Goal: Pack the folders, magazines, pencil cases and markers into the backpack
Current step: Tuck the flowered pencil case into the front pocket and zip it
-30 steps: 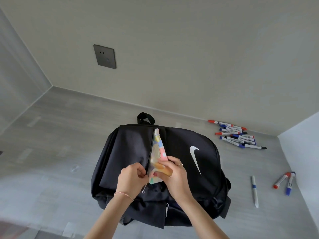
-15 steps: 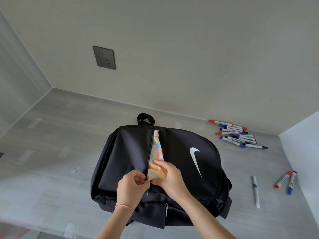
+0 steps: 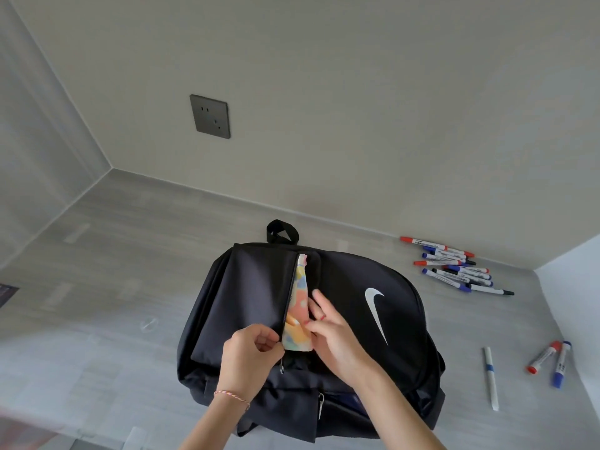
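Note:
A black backpack with a white swoosh lies flat on the grey floor. Its front pocket is unzipped, and a pastel multicoloured pencil case shows inside the slit. My left hand pinches the pocket's left edge near the zipper pull. My right hand rests with spread fingers against the pencil case's right side, pressing it into the pocket. A pile of red, blue and black markers lies by the wall at the right. A single white marker and two more markers lie to the right of the backpack.
A dark wall socket sits on the wall behind. Walls close in at the left and at the far right. Bare grey floor stretches to the left of the backpack.
The pencil case has slid deeper into the front pocket. My right hand's fingers have opened from gripping it to pushing on its side. My left hand still holds the pocket edge.

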